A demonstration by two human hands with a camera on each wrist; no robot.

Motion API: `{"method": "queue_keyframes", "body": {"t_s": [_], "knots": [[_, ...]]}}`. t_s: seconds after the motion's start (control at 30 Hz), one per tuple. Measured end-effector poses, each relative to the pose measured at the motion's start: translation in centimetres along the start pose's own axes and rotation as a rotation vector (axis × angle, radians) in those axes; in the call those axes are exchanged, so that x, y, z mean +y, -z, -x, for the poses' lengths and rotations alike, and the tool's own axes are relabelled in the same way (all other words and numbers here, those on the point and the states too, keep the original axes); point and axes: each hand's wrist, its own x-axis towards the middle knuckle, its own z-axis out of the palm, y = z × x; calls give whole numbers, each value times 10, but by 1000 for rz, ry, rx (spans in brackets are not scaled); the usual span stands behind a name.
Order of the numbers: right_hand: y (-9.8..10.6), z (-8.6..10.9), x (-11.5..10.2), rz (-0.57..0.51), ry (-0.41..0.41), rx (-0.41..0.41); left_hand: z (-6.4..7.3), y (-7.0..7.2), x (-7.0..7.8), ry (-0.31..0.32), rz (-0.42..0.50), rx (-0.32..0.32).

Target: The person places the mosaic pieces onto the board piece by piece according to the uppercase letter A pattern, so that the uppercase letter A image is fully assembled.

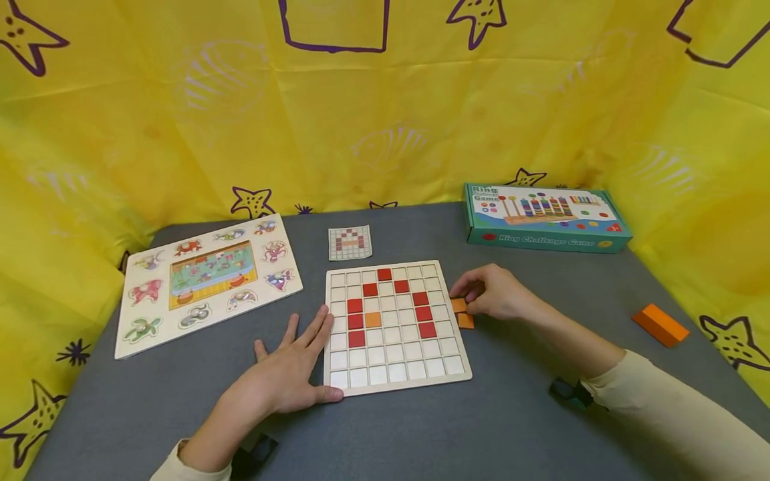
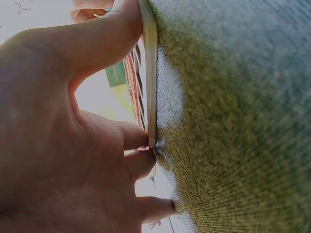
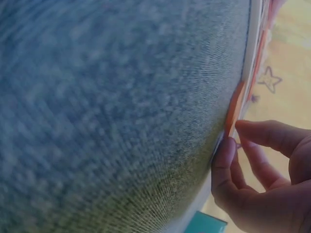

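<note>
A wooden grid board [image 1: 394, 384] lies flat, with several red tiles [image 1: 355, 321] in an arch and one orange tile [image 1: 373, 319] inside it. My left hand [image 1: 289, 371] is spread along the board's left side, thumb at the near corner and fingertips at the edge. In the left wrist view, the thumb and fingers touch the board's edge [image 2: 151, 97]. Just right of the board, my right hand [image 1: 496, 294] pinches at a loose orange tile [image 1: 458, 305], thumb and fingertips at its edge. Another orange tile [image 1: 466, 321] lies beside it.
A small pattern card [image 1: 350, 254] lies behind the board. To the left is a wooden sea-animal puzzle [image 1: 283, 234]. A green Ring Challenge Game box [image 1: 541, 239] stands at the back right, and an orange block [image 1: 660, 325] lies far right.
</note>
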Motion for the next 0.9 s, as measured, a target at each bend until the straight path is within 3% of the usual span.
{"method": "queue_keyframes", "body": {"t_s": [0.9], "knots": [[-1, -6, 3, 83, 20, 24, 1, 1, 1, 4, -8, -3]]}}
